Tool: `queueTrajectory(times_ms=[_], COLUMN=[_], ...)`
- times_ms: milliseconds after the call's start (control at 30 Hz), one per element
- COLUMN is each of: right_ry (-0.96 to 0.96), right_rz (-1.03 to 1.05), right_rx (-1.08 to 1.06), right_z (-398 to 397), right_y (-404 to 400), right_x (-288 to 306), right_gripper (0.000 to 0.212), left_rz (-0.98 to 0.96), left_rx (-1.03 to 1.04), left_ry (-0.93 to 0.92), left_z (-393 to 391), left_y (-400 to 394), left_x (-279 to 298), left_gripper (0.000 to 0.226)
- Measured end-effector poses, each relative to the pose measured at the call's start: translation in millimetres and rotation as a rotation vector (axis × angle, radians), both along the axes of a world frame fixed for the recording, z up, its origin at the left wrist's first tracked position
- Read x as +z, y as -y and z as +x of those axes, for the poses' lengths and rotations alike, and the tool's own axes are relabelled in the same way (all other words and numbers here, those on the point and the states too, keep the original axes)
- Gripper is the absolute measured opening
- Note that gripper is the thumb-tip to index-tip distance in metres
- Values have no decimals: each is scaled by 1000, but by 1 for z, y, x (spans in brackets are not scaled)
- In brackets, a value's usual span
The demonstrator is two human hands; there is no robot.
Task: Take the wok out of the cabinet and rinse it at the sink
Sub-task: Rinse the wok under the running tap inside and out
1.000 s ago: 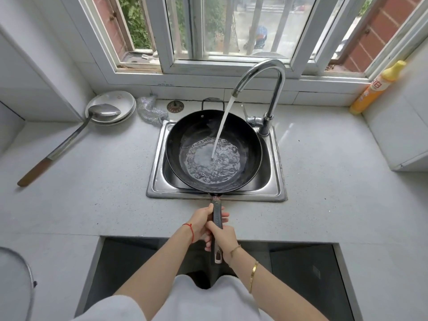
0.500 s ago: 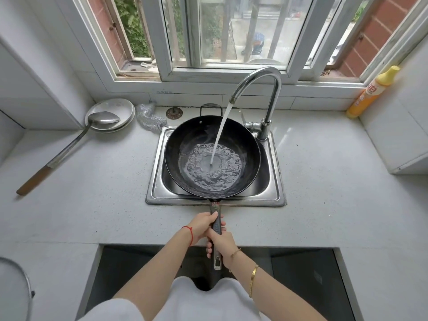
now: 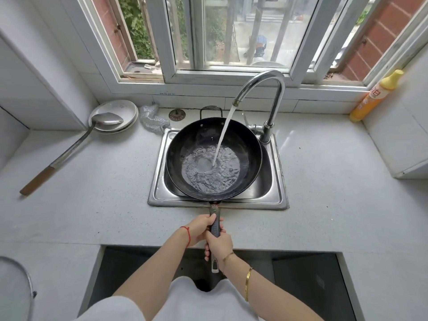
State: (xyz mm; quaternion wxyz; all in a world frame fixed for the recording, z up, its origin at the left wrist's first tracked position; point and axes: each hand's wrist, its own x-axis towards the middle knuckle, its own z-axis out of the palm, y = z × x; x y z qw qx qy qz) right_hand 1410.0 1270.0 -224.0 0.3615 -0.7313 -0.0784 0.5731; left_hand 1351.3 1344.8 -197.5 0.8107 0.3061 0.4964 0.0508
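A black wok (image 3: 185, 144) sits over the steel sink (image 3: 157, 193), covering most of the basin. Water runs from the curved chrome faucet (image 3: 273, 89) into the wok's middle, where a shallow pool ripples. The wok's long dark handle (image 3: 215, 218) points toward me across the counter edge. My left hand (image 3: 199, 230) grips the handle from the left, nearer the wok. My right hand (image 3: 218, 246) grips it just behind, nearer the handle's end. Both hands are closed around it.
White plates with a long metal ladle (image 3: 69, 151) lie at the left on the counter. A steel scourer (image 3: 152, 119) and a drain strainer (image 3: 177, 114) lie behind the sink. A yellow bottle (image 3: 372, 98) leans at the right wall. An open cabinet recess (image 3: 301, 286) is below the counter.
The water pool in the wok has spread. The wok and both hands sit slightly lower and nearer in view; the grip is unchanged.
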Motion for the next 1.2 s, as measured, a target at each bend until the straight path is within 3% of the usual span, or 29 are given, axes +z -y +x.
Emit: queueTrajectory(times_ms=[333,733,1067,1200], right_ry=[-82,-210,-169,-221], right_rz=[2,-6,-11,-4], right_rx=[25,42,43,57], right_z=[9,19,12,17], right_y=[3,6,3,5], right_x=[7,5,5,8], right_gripper=[8,22,14,21], left_rz=[63,185,114,94], left_rx=[18,2,-27,25], left_ry=[-29,-98,-57,-73], left_z=[7,14,5,9], left_y=[5,8,3,4], left_x=[-1,-6,0,-4], left_gripper=[26,22,33,34])
